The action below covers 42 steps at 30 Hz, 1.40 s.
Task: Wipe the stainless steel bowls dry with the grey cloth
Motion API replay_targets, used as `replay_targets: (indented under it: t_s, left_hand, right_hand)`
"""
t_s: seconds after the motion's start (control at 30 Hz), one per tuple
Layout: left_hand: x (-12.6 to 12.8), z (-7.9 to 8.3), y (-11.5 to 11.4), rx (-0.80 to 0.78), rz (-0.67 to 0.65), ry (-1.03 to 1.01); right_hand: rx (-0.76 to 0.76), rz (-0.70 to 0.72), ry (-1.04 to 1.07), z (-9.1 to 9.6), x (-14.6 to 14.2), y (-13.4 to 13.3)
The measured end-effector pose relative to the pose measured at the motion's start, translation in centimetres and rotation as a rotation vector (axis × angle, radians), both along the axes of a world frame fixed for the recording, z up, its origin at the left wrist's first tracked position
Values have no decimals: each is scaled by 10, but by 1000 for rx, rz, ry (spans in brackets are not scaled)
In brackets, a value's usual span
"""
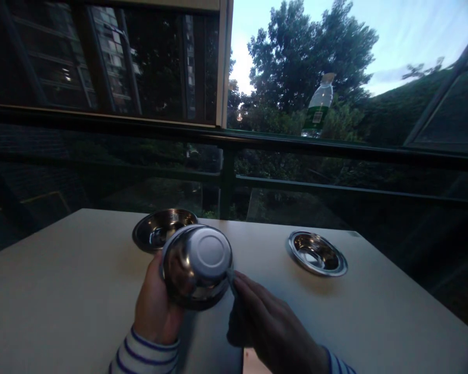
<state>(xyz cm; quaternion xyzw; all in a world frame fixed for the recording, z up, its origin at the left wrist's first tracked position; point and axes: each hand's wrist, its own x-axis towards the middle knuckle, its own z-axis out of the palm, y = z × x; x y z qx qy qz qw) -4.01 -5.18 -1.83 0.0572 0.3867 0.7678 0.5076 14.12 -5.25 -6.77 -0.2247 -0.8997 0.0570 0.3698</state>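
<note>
A shiny metal bowl (197, 265) is held up over the table, its round base turned up and toward me. My left hand (156, 301) grips it from the left side, with most of the fingers hidden behind the bowl. At the bowl's lower right edge, my right hand (271, 322) pinches a dark grey cloth (237, 324) and presses it to the metal. The cloth's lower end hangs below the fingers.
On the white table (81, 280), a wide metal bowl (146, 231) stands at the back left, partly hidden. A smaller rimmed metal bowl (315, 254) sits at the right. Past the table's far edge runs a dark railing (354, 150), with a plastic bottle (320, 106) on it.
</note>
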Motion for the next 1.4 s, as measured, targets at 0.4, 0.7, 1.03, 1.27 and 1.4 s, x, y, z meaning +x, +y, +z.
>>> replay_targets:
  t_s: [0.4,0.7,1.03,1.27,1.4]
  left_hand:
    - [17,-18,1,54,-135,1033]
    - [38,-23,12,90,-338,1220]
    - [65,-38,10,401,-461,1825]
    - [83,-49,11,509,-531,2230]
    - [88,-56,9,470,-600,2364]
  right_hand:
    - [-540,-534,517,-18,70,28]
    - [-593,-501,567,-16,73,31]
    - [-624,-536,759,-7,76,28]
    - [-659,-511,854,-6,83,32]
    - [-622,-506,802,-2,89,29]
